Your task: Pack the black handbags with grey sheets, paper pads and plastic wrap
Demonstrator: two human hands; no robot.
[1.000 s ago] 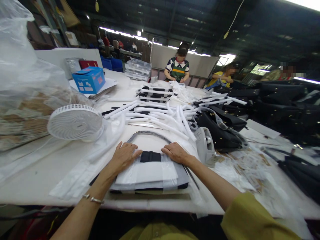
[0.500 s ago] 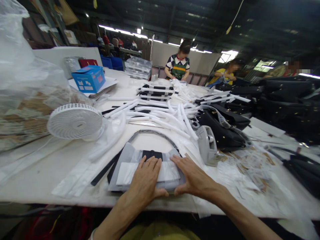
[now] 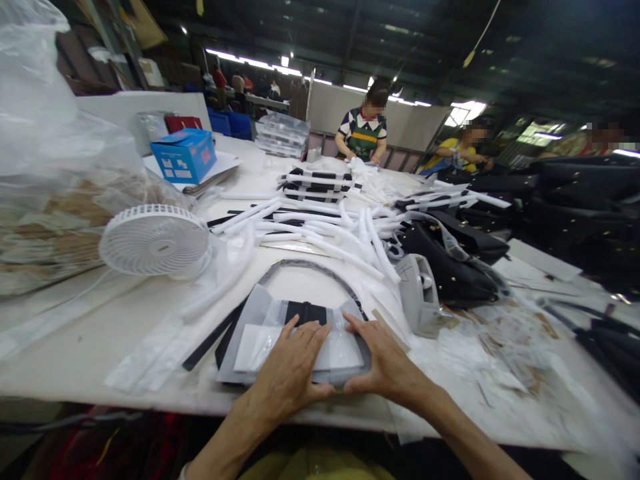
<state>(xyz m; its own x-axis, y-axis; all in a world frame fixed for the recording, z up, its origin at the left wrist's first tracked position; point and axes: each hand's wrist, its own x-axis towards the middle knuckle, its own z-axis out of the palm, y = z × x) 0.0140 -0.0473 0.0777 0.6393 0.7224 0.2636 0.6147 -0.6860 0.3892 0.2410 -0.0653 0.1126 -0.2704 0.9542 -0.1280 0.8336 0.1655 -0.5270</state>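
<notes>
A flat black bag wrapped in clear plastic and white paper [image 3: 255,333] lies on the white table [image 3: 80,347] in front of me, its curved handle [image 3: 305,267] arching away. My left hand [image 3: 290,370] lies flat on the middle of the wrapped bag, fingers stretched forward. My right hand [image 3: 383,363] rests on the bag's right end, fingers on top and thumb curled round its near edge.
A white fan [image 3: 153,240] lies at the left by plastic-bagged goods [image 3: 50,187]. White-wrapped straps [image 3: 320,230] are heaped behind. A grey tool [image 3: 417,293] and black bags [image 3: 450,267] sit at the right. A blue box [image 3: 185,155] stands far left. Other people work at the far end.
A second ago my hands lay apart at the bag's far corners. They have come together on the bag's near middle, and the bag now sits nearer the table's edge.
</notes>
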